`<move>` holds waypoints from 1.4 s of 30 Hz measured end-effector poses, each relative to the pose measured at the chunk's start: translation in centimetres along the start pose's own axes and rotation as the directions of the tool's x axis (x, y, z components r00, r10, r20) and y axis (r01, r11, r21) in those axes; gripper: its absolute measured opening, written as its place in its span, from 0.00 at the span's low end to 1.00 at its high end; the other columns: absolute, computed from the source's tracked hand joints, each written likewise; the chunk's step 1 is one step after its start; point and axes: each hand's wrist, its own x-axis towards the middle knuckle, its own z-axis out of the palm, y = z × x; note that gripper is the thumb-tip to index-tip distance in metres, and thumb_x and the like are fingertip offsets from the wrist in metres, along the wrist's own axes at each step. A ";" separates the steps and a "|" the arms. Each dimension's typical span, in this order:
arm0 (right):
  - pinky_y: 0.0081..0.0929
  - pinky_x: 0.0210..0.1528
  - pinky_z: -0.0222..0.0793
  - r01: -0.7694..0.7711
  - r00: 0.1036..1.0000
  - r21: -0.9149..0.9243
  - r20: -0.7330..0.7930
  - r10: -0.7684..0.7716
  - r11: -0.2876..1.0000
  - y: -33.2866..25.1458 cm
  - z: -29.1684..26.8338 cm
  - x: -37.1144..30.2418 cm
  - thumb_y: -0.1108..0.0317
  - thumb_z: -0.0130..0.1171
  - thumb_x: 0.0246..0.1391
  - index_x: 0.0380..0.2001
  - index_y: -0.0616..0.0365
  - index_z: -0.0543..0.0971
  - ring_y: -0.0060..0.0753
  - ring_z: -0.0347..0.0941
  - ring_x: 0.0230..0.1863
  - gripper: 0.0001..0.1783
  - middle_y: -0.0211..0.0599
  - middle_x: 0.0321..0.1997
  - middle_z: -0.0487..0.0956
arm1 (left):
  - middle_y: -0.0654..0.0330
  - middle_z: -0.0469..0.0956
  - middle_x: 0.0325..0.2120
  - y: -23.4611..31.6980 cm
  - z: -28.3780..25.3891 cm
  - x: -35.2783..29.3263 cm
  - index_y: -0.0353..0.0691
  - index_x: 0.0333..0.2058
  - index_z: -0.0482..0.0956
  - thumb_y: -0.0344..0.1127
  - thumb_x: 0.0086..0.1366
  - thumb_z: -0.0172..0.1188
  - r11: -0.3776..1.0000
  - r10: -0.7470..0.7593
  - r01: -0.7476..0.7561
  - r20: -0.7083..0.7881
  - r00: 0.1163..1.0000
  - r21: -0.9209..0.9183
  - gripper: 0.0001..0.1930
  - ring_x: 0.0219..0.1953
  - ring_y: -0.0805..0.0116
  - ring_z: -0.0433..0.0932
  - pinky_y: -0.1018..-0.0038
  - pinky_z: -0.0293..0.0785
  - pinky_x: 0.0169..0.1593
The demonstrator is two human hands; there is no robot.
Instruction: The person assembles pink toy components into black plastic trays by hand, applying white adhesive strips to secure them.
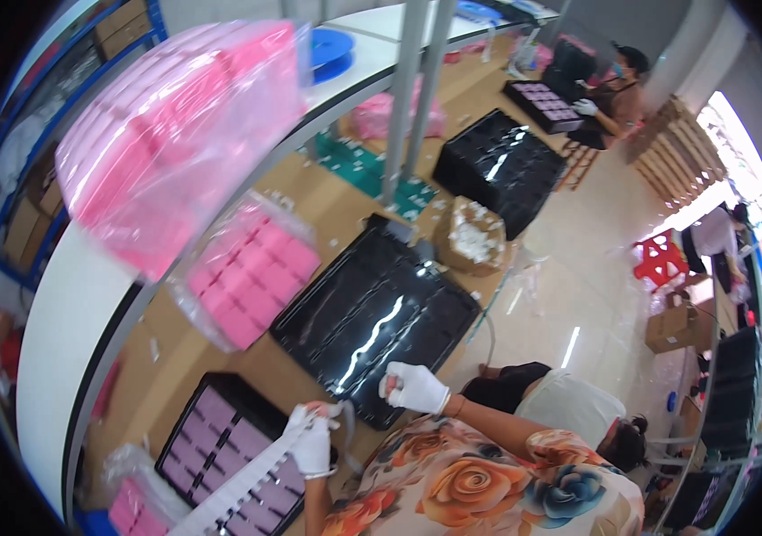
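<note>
My left hand [312,444], in a white glove with bare fingertips, is closed on a long white strip of labels [251,478]. The strip runs down over a black tray [236,386] with purple foam blocks [202,435] in it. To its right, my right hand [418,389] is gloved too, its fingers curled together above the near edge of a large glossy black tray [372,313]. Whatever its fingertips may pinch is too small to make out. Behind the left hand, pink foam blocks [260,272] in clear plastic lie on the brown tabletop.
A white shelf [59,348] bears a big bagged pink foam stack [184,134] and a blue reel [332,55]. Beyond the glossy tray stand a carton of white bits [475,237] and stacked black trays [501,170]. Co-workers sit nearby [568,411] and at the far end [618,98].
</note>
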 end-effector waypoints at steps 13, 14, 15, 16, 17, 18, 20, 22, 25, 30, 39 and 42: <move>0.22 0.32 0.69 0.244 0.959 -0.096 0.169 -0.225 0.965 -2.8 3.6 -0.9 0.67 0.58 0.52 0.33 0.59 0.76 0.25 0.73 0.26 0.08 0.34 0.25 0.76 | 0.66 0.75 0.24 0.2 -0.1 -2.3 0.36 0.31 0.76 0.29 0.60 0.59 0.995 -0.051 0.057 0.078 0.996 -0.080 0.03 0.25 0.81 0.69 0.83 0.64 0.27; 0.26 0.33 0.69 0.291 0.951 -0.172 0.161 -0.264 0.941 -3.3 3.8 -1.1 0.66 0.58 0.52 0.32 0.58 0.76 0.32 0.74 0.27 0.07 0.40 0.25 0.75 | 0.65 0.75 0.23 0.0 -0.1 -2.5 0.35 0.31 0.75 0.29 0.60 0.58 0.996 -0.058 0.061 0.056 0.997 -0.059 0.03 0.24 0.80 0.70 0.82 0.65 0.26; 0.26 0.33 0.69 0.289 0.952 -0.180 0.154 -0.263 0.940 -3.7 4.1 -1.5 0.66 0.58 0.52 0.32 0.58 0.76 0.32 0.74 0.27 0.07 0.40 0.25 0.75 | 0.64 0.75 0.23 -0.1 0.0 -2.6 0.35 0.31 0.75 0.29 0.60 0.58 0.997 -0.064 0.066 0.034 0.997 -0.040 0.04 0.23 0.80 0.70 0.81 0.66 0.25; 0.26 0.33 0.69 0.262 0.964 -0.232 0.113 -0.242 0.937 -3.9 4.4 -1.9 0.66 0.58 0.52 0.31 0.58 0.76 0.34 0.74 0.27 0.07 0.40 0.25 0.75 | 0.64 0.75 0.23 -0.2 0.1 -2.7 0.35 0.31 0.75 0.29 0.60 0.58 0.997 -0.062 0.064 0.043 0.997 -0.045 0.04 0.23 0.80 0.70 0.81 0.66 0.25; 0.26 0.33 0.69 0.230 0.973 -0.285 0.070 -0.220 0.931 -3.9 4.7 -2.5 0.67 0.57 0.52 0.30 0.58 0.76 0.35 0.74 0.28 0.06 0.40 0.25 0.75 | 0.64 0.74 0.23 -0.2 0.2 -3.0 0.35 0.31 0.75 0.29 0.61 0.57 0.997 -0.081 0.081 -0.010 0.997 0.000 0.04 0.21 0.79 0.70 0.81 0.67 0.24; 0.25 0.32 0.69 0.186 0.981 -0.231 -0.013 -0.194 0.955 -3.5 5.0 -3.0 0.67 0.58 0.52 0.30 0.58 0.76 0.31 0.74 0.26 0.06 0.40 0.24 0.75 | 0.64 0.74 0.22 -0.3 0.3 -3.3 0.35 0.30 0.74 0.29 0.61 0.57 0.994 -0.098 0.101 -0.063 0.993 0.044 0.04 0.20 0.78 0.71 0.80 0.67 0.23; 0.24 0.31 0.69 0.073 0.992 -0.211 -0.081 -0.092 0.975 -2.4 4.6 -3.2 0.67 0.58 0.51 0.29 0.58 0.76 0.29 0.74 0.26 0.06 0.40 0.24 0.76 | 0.63 0.74 0.22 -1.7 -0.1 -3.2 0.35 0.29 0.74 0.30 0.61 0.57 0.993 -0.100 0.104 -0.072 0.992 0.052 0.05 0.18 0.78 0.70 0.80 0.67 0.21; 0.21 0.29 0.68 -0.131 0.979 -0.135 -0.173 0.107 0.982 -0.7 3.5 -2.8 0.70 0.56 0.49 0.28 0.60 0.77 0.23 0.74 0.25 0.05 0.40 0.22 0.77 | 0.63 0.73 0.20 -3.1 -0.5 -3.1 0.36 0.28 0.73 0.31 0.61 0.57 0.991 -0.055 0.066 -0.095 0.994 0.114 0.06 0.17 0.78 0.70 0.80 0.66 0.20; 0.28 0.32 0.71 -0.179 0.981 -0.350 -0.134 0.140 0.919 0.9 2.4 -1.7 0.71 0.52 0.47 0.28 0.59 0.77 0.39 0.77 0.27 0.06 0.44 0.25 0.78 | 0.63 0.75 0.20 -4.2 -1.1 -3.5 0.39 0.27 0.73 0.34 0.62 0.54 0.975 -0.061 0.069 -0.047 0.997 0.213 0.07 0.16 0.74 0.72 0.75 0.67 0.21; 0.35 0.35 0.71 -0.082 0.996 -0.484 -0.066 0.057 0.871 2.2 3.2 -0.3 0.68 0.53 0.47 0.27 0.58 0.77 0.48 0.76 0.31 0.07 0.46 0.26 0.78 | 0.60 0.75 0.21 -6.7 -2.0 -3.3 0.39 0.28 0.74 0.34 0.60 0.54 0.920 -0.044 0.019 0.054 0.998 0.392 0.06 0.20 0.70 0.74 0.73 0.69 0.26; 0.41 0.36 0.70 -0.106 0.993 -0.711 -0.035 0.116 0.695 3.5 3.3 1.2 0.70 0.54 0.45 0.24 0.59 0.75 0.53 0.74 0.32 0.04 0.47 0.26 0.77 | 0.64 0.74 0.18 -6.9 -2.2 -2.8 0.38 0.28 0.74 0.34 0.60 0.58 0.979 -0.078 0.069 0.037 0.996 0.192 0.06 0.15 0.78 0.69 0.79 0.64 0.20; 0.41 0.37 0.70 -0.028 0.995 -0.714 0.044 0.085 0.700 3.9 2.8 1.4 0.71 0.53 0.45 0.24 0.59 0.75 0.53 0.74 0.32 0.04 0.48 0.26 0.77 | 0.64 0.75 0.21 -6.8 -2.4 -2.7 0.38 0.30 0.76 0.33 0.60 0.58 0.977 -0.133 0.119 0.070 0.989 0.178 0.05 0.21 0.77 0.72 0.80 0.66 0.27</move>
